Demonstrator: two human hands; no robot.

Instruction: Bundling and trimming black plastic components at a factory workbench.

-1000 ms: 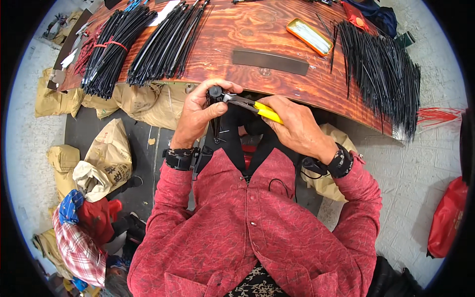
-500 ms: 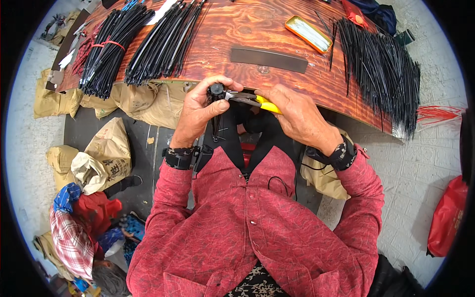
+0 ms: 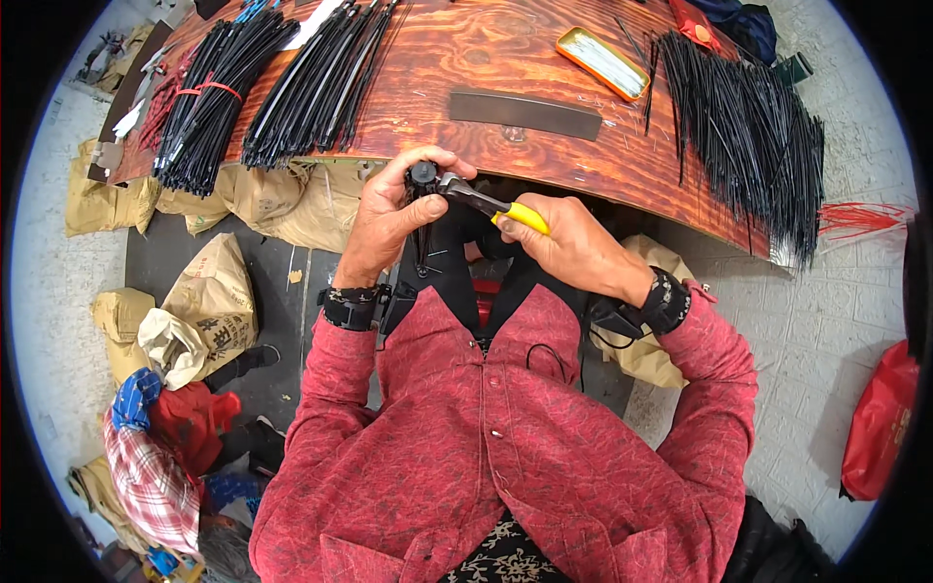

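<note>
My left hand (image 3: 389,216) is closed around a small bundle of black strands (image 3: 423,182), held upright at the near edge of the wooden table (image 3: 466,58). My right hand (image 3: 569,243) grips yellow-handled pliers (image 3: 486,199), and their metal jaws touch the top of that bundle. Both wrists wear black bands over red sleeves.
Large bunches of black strands lie at the table's left (image 3: 209,92), middle (image 3: 321,78) and right (image 3: 753,126). An orange tray (image 3: 603,63) and a dark flat strip (image 3: 525,114) rest on the table. Tan sacks (image 3: 209,301) and cloth (image 3: 146,466) lie on the floor at left; a red bag (image 3: 880,428) sits at right.
Both hands stay together at the table edge with the pliers on the bundle; only small shifts of the hands and camera show.
</note>
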